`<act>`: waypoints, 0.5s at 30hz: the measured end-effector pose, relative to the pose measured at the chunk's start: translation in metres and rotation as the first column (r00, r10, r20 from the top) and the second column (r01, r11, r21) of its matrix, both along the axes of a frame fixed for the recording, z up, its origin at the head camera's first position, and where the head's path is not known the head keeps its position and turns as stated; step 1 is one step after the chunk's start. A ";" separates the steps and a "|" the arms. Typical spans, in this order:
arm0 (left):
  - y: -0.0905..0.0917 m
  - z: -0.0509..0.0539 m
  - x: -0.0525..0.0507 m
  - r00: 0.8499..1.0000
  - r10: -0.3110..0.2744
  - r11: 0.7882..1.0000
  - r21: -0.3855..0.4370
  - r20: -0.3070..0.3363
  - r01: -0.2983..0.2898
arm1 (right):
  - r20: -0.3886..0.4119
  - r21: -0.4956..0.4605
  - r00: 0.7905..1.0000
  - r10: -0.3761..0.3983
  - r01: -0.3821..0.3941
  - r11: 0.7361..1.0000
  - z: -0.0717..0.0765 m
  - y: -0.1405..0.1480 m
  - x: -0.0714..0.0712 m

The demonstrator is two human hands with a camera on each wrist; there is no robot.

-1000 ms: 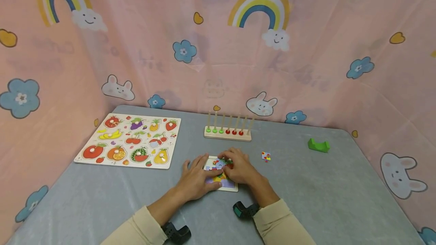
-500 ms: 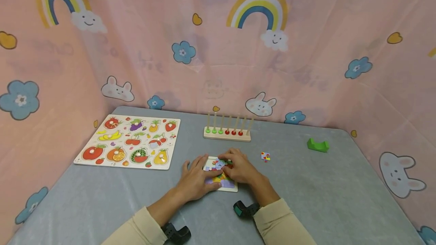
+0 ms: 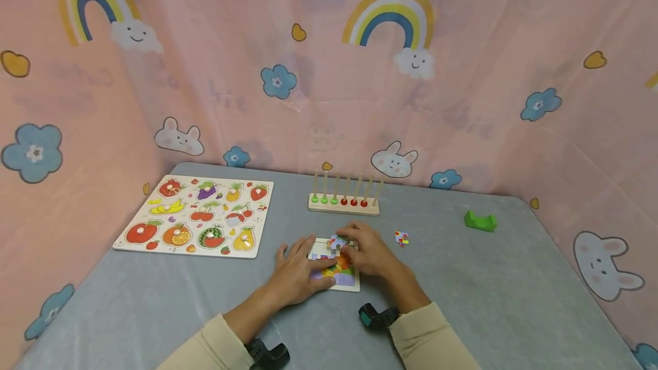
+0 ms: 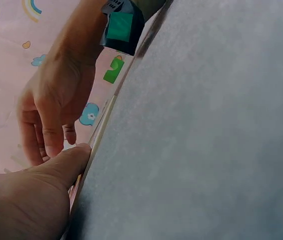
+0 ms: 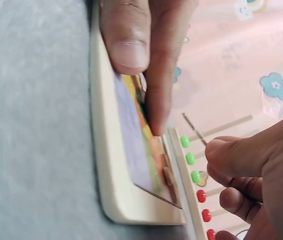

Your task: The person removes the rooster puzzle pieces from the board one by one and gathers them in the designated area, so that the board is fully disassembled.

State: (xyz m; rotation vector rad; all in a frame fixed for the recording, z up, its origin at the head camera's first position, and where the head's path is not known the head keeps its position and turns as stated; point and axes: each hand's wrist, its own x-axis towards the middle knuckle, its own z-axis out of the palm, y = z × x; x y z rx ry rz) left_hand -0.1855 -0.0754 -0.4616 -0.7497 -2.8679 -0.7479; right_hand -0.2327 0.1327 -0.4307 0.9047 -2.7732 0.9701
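A small jigsaw puzzle board [image 3: 352,288] with a pale wooden frame lies on the table before me. My left hand [image 3: 294,276] rests on its left side, thumb and index finger stretched across the picture. Between the thumb and fingers of my right hand [image 3: 374,254], I pinch a bluish puzzle piece [image 3: 336,242] over the board's upper part. In the right wrist view that piece [image 5: 194,128] appears edge-on, raised off the board. Part of the picture is hidden under my hands. A loose puzzle piece [image 3: 401,238] lies to the right of the board.
A fruit peg puzzle [image 3: 190,247] lies at the back left. Behind the jigsaw stands a wooden peg rack [image 3: 343,207] with green and red beads. A green notched block [image 3: 480,221] sits at the far right. A patterned pink cloth [image 3: 329,101] hangs behind the grey table [image 3: 488,290].
My right hand has lifted the bluish piece off the board and shifted slightly right, uncovering an orange part of the picture. The left hand has stayed in place.
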 end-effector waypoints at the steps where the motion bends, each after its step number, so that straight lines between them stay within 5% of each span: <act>1: 0.000 0.000 0.000 1.000 0.000 1.000 -0.002 -0.002 0.000 | -0.007 -0.008 1.000 0.003 -0.003 1.000 0.001 0.001 0.000; 15: 0.001 0.000 0.000 1.000 0.007 1.000 -0.007 0.011 -0.007 | -0.098 -0.127 0.995 -0.014 0.001 0.992 0.024 0.028 0.007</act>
